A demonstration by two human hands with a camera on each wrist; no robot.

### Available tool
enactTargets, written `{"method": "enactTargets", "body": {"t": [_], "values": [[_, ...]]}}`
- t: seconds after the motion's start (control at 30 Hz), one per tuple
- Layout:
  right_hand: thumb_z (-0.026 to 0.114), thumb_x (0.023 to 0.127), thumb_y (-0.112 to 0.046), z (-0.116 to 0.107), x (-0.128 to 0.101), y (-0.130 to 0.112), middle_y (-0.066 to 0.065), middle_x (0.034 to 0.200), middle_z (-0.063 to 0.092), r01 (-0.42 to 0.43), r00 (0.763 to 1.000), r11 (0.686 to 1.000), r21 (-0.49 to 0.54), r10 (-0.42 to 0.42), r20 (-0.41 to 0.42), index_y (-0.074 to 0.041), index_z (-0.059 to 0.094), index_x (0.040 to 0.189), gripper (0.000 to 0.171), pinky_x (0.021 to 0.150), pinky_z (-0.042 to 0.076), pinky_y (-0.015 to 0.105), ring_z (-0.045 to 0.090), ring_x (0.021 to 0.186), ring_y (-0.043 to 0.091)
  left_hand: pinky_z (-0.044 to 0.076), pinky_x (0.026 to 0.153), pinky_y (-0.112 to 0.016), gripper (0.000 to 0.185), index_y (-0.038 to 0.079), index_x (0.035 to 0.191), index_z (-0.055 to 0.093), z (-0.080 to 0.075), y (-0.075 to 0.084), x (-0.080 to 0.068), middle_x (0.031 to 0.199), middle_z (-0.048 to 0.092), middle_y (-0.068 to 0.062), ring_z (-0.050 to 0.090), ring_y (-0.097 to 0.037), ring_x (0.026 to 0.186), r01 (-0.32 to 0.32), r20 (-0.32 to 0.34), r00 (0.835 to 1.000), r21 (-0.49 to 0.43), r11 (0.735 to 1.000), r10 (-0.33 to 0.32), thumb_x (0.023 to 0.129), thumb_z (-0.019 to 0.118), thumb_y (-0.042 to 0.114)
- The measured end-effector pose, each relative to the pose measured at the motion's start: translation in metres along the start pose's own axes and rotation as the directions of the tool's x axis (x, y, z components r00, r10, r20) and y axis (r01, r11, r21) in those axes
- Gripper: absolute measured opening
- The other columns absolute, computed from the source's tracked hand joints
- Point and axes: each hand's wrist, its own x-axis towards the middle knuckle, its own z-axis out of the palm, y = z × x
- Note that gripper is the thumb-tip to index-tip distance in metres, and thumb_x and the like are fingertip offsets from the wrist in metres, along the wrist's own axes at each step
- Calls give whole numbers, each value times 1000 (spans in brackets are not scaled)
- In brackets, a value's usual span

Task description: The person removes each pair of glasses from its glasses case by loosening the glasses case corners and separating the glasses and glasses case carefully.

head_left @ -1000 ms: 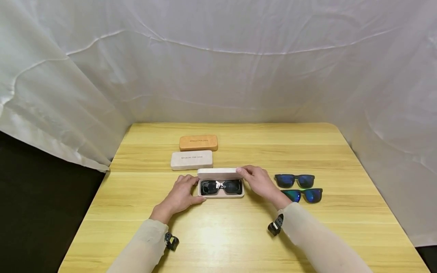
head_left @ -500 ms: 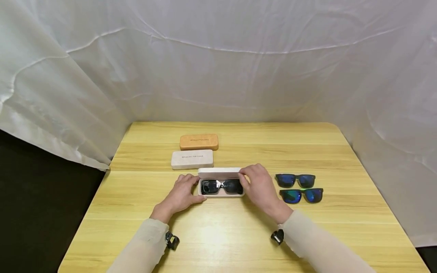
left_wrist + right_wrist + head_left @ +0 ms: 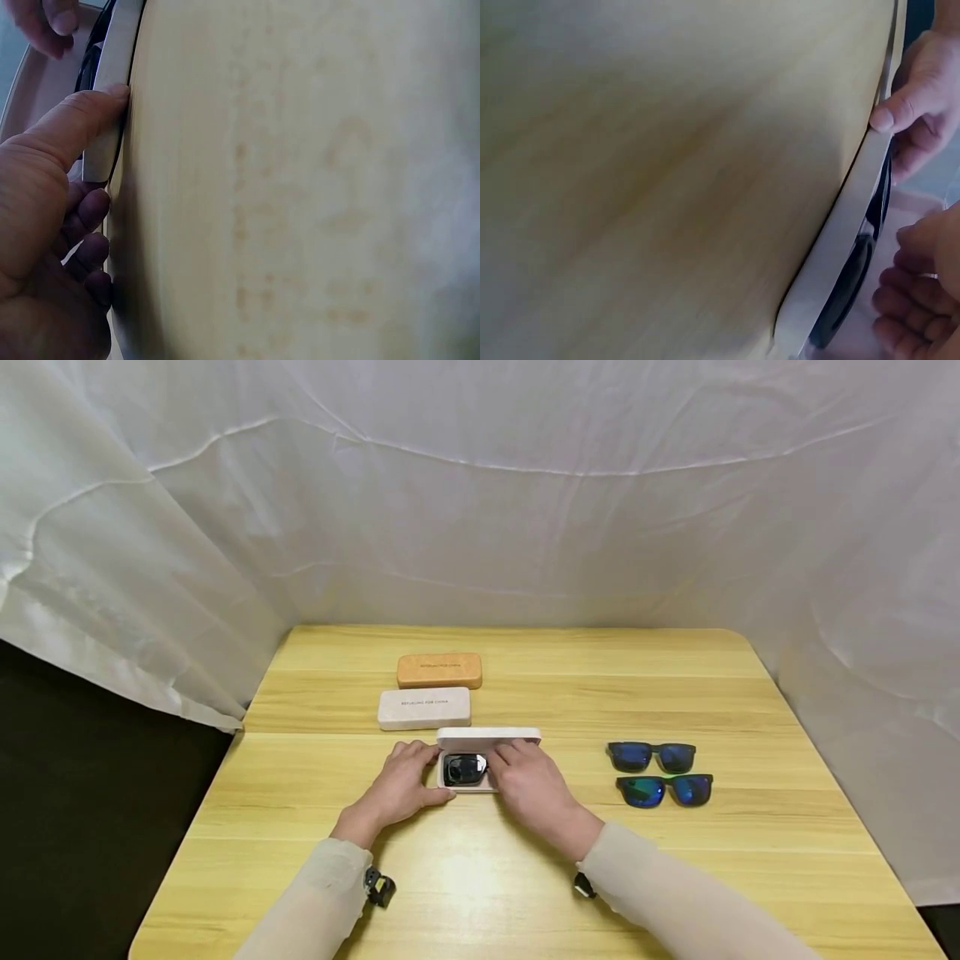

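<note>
An open white glasses case (image 3: 487,737) lies mid-table with black sunglasses (image 3: 463,769) inside. My left hand (image 3: 408,768) grips the case's left end; in the left wrist view its thumb (image 3: 79,127) presses the case's front rim (image 3: 112,82). My right hand (image 3: 513,768) lies over the right half of the case, its fingers resting on the sunglasses and hiding the right lens. The right wrist view shows the case rim (image 3: 840,240), a dark lens (image 3: 847,296), the left thumb (image 3: 900,105) and my right fingers (image 3: 907,322).
Behind the open case lie a closed white case (image 3: 423,707) and a closed tan case (image 3: 439,670). Two pairs of blue-lensed sunglasses (image 3: 651,757) (image 3: 663,790) lie to the right. White cloth surrounds the wooden table (image 3: 480,877).
My right hand has moved from the lid's right end leftward and down onto the sunglasses in the case. The left hand has stayed at the case's left end.
</note>
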Motion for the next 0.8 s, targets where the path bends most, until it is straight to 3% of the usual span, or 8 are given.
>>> {"method": "enactTargets", "body": {"t": [0.27,0.8], "values": [[71,92,-7,5,8,-10,9,105,74,-51,985,996,-75,63,162,-2,74,113,21,85,53,38,64,98,26,43,105,-45,79,1,145,59,0,-1,0,125,65,-6,50,-27,117,6,7,1000,-5,1000,-6,83,90,39],[77,88,-10,6,13,-19,4,89,71,-116,978,985,-126,135,160,-7,76,94,7,82,50,37,60,88,24,43,105,-45,77,1,144,60,0,-1,0,128,65,-7,50,-28,118,3,6,1000,1,1000,-3,84,89,39]]}}
